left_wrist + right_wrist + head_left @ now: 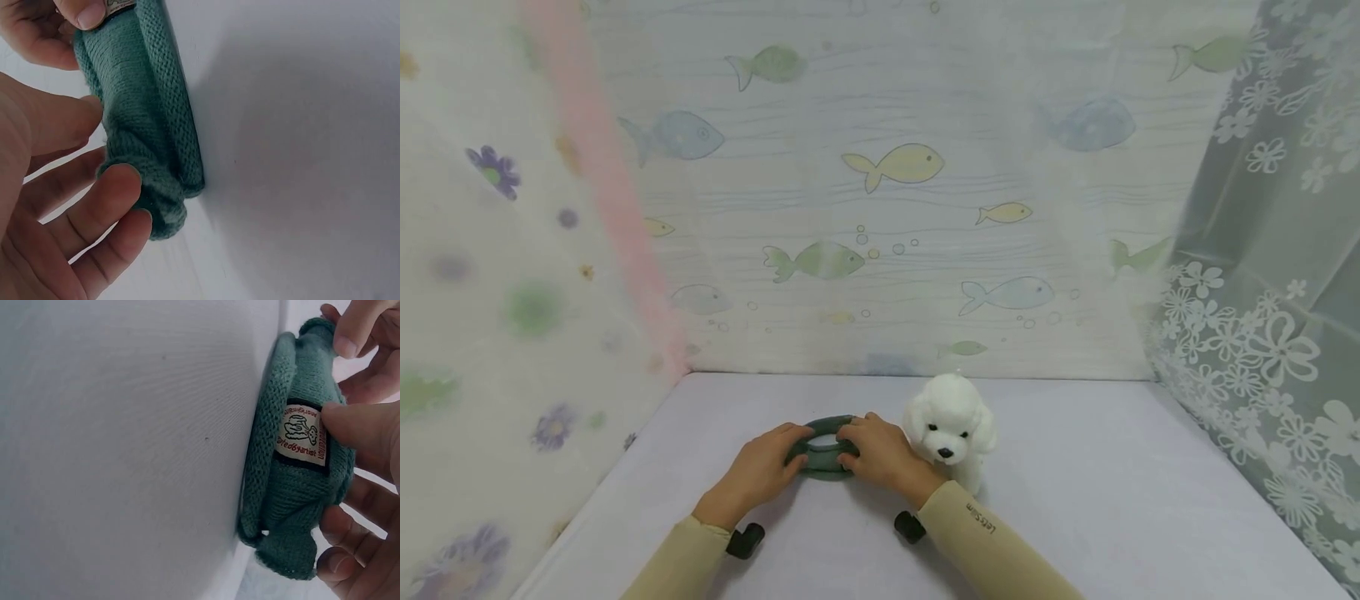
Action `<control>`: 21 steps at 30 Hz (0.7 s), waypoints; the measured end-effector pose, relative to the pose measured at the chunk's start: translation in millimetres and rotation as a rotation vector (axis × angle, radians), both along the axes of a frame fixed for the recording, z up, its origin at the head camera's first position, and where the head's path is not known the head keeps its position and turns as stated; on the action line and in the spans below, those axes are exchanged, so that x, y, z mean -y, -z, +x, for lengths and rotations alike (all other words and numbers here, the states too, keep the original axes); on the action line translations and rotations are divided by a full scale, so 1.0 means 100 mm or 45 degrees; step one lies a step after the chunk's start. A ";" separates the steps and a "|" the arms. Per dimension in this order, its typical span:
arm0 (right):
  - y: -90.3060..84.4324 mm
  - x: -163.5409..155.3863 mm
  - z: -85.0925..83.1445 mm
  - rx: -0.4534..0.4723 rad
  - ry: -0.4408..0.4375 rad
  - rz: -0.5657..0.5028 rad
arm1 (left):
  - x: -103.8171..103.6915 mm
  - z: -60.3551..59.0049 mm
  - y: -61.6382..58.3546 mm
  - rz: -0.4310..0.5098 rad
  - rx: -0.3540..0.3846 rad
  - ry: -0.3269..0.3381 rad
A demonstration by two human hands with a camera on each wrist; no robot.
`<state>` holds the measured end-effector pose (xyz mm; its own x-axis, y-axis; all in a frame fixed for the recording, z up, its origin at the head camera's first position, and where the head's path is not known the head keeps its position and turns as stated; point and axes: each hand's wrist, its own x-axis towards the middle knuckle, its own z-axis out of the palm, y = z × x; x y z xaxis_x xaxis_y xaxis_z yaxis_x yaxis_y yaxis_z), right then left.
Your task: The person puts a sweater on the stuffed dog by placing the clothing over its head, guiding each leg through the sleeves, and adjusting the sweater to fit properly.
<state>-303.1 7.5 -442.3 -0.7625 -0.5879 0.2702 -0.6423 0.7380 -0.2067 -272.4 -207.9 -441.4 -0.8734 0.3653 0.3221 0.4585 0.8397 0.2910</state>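
A pale table (1150, 500) lay under printed curtains (887, 208). At its near middle, the left hand (763, 467) and right hand (880, 454) each curled fingers (119, 187) round opposite ends of a green knit (823, 454) resting there. A plush dog (951, 429) sat touching the right wrist. Bare tabletop stretched right toward the far edge.

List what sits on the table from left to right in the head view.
Left hand → green knitted piece, gripped from both sides → right hand → white plush dog, standing just right of that hand.
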 end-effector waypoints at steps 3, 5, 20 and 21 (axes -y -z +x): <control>0.01 0.01 0.00 0.005 -0.002 -0.008 | -0.02 -0.02 0.02 -0.014 0.022 -0.002; 0.02 0.01 -0.01 0.014 0.000 -0.014 | -0.03 -0.02 0.02 -0.021 0.038 -0.008; -0.02 0.06 0.08 0.127 -0.035 -0.152 | 0.00 -0.01 0.01 -0.064 -0.011 0.011; -0.03 0.06 0.09 0.133 -0.042 -0.157 | 0.01 0.00 0.00 -0.067 -0.014 0.005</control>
